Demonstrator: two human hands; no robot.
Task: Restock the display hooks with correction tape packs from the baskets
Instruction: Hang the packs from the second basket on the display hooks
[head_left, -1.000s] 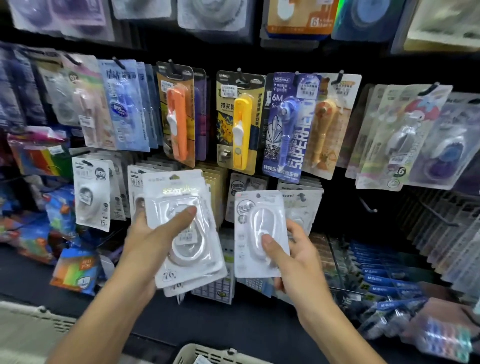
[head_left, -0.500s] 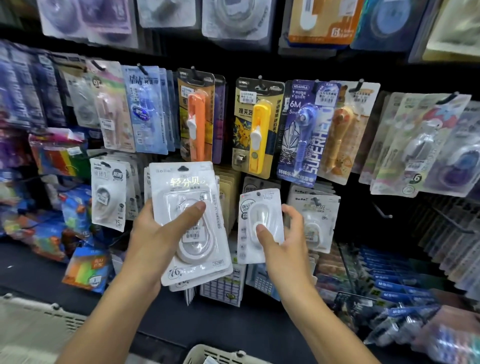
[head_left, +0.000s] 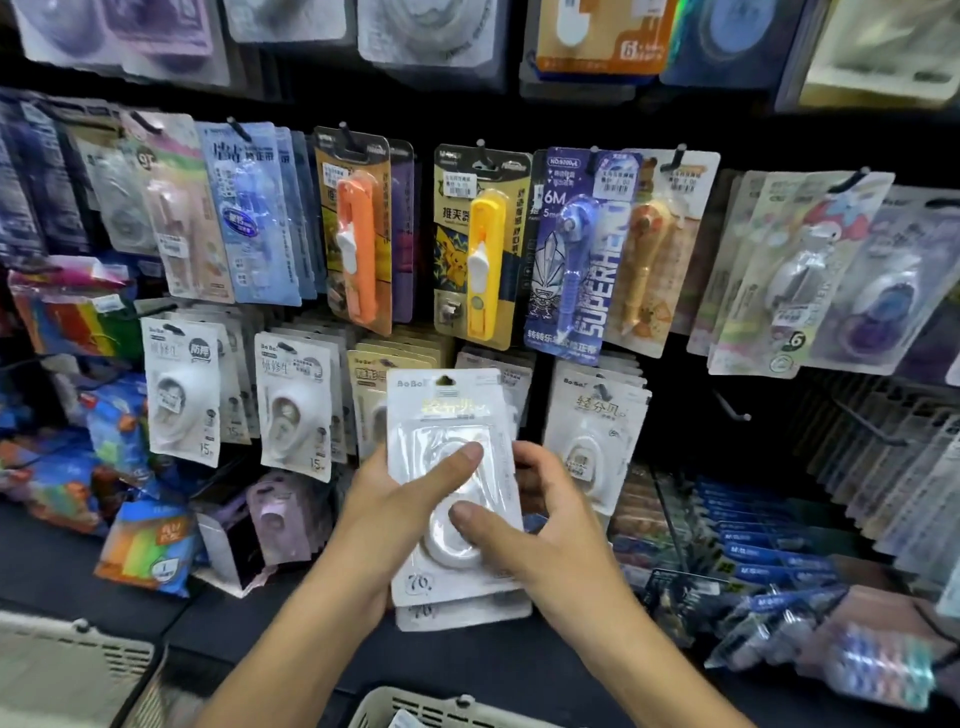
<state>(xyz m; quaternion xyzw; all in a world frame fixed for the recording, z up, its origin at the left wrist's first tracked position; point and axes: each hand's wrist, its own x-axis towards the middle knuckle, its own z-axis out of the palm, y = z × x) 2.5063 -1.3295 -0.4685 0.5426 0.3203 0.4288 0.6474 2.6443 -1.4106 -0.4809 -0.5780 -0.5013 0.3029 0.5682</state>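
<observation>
Both hands on white packs (head_left: 451, 467) — left hand (head_left: 387, 512) thumb across front, right hand (head_left: 540, 540) pinching; basket (head_left: 415, 709) below.

Packs (head_left: 451, 488) before hooks, above basket (head_left: 415, 706)

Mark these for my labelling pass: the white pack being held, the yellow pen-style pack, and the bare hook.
white pack (head_left: 451, 415), head view, upper card below the hang hole.
yellow pen-style pack (head_left: 485, 260), head view, yellow body.
bare hook (head_left: 730, 408), head view, wire shaft.

White correction tape packs (head_left: 452, 488), stacked upright at lower centre; clear blister over a round white dispenser; beige basket (head_left: 415, 709) rim at bottom edge.
</observation>
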